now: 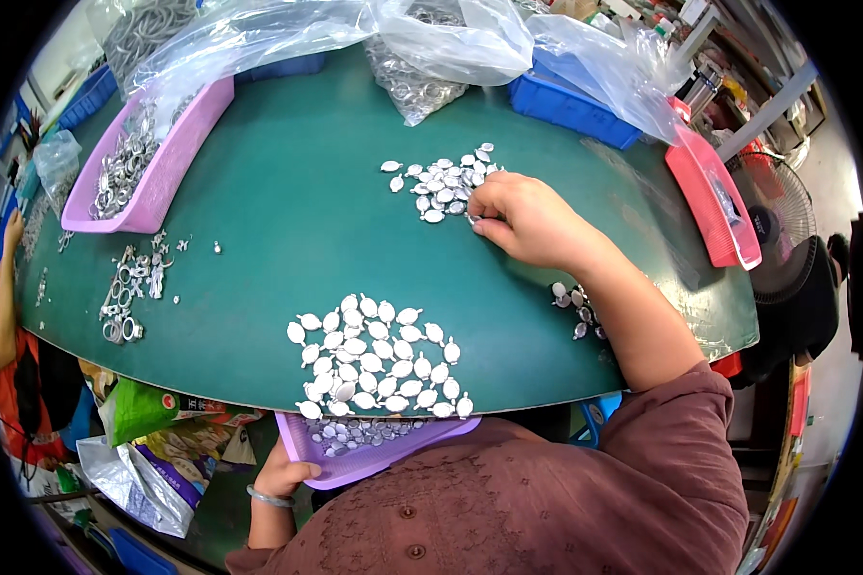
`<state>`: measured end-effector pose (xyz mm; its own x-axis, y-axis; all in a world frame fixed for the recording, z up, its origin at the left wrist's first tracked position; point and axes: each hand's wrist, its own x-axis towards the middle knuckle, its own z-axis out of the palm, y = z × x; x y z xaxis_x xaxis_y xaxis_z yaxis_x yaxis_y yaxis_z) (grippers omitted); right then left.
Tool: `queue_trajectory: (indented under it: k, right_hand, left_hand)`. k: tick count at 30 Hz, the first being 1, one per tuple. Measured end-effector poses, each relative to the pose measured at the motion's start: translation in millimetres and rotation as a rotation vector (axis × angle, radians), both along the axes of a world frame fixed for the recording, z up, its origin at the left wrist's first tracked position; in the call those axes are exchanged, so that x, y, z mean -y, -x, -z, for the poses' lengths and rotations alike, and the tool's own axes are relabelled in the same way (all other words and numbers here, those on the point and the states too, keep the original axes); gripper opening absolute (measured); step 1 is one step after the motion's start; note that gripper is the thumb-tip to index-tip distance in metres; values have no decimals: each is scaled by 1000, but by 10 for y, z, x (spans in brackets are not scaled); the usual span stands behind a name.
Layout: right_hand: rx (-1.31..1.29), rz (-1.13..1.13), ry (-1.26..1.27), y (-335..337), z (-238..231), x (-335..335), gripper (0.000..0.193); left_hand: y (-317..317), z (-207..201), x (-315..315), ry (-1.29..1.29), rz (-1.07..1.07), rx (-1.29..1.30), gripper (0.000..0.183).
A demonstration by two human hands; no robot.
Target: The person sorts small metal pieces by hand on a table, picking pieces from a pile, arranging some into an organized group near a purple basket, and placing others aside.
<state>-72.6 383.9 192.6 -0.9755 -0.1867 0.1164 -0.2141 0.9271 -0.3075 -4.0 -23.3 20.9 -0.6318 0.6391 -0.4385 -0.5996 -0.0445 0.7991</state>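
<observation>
My left hand (pixel 283 472) grips the left end of a purple plastic basket (pixel 355 470), its thumb over the rim. The basket sits just below the table's near edge and holds many small silver oval pieces. My right hand (pixel 520 218) reaches to the right edge of a loose pile of oval metal pieces (pixel 439 187) at mid-table. Its thumb and forefinger are pinched together, with a bit of a small metal piece (pixel 471 219) showing at the tips. Closer to me, a larger spread of white-faced oval pieces (pixel 374 355) lies by the table edge.
A few darker pieces (pixel 580 309) lie under my right forearm. On the left stand a pink basket (pixel 192 144) of metal rings and a heap of loose rings (pixel 125 297). Plastic bags (pixel 451 43), a blue tray (pixel 571 105) and a red basket (pixel 705 196) line the far side. Another person's arm (pixel 8 278) shows far left.
</observation>
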Motion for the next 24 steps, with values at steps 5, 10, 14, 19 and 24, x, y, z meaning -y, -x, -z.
queue_trajectory:
  k: [5,10,14,19,24]
  right_hand:
    - [63,-153,217,12,40,-88,14]
    - [-88,-158,140,40,91,-51,19]
    - [154,-174,227,8,-25,6,22]
    - [-99,-72,189,81,117,53,16]
    - [-213,-103,73,119,184,33,9]
  left_hand:
    - [5,-38,-37,-14,-13,-7,96]
    - [16,-26,-9,30,6,-11,93]
    - [7,-14,18,47,2,-5,91]
    - [5,18,31,54,5,-2,91]
    - [18,-50,-25,41,2,6,91]
